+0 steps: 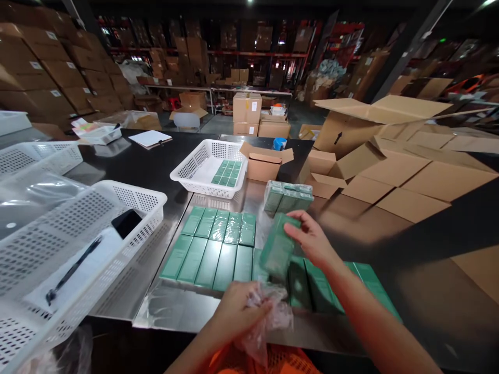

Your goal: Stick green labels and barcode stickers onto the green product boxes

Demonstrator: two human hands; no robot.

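Meanwhile, right hand grips a green box; left hand clutches plastic wrap.

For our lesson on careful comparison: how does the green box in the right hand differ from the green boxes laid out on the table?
The held box is lifted and tilted in the right hand; the laid-out boxes lie flat. The held box is alone; the laid-out boxes sit side by side in two rows. The held box looks blurred; the laid-out boxes look sharp. Both are green and oblong.
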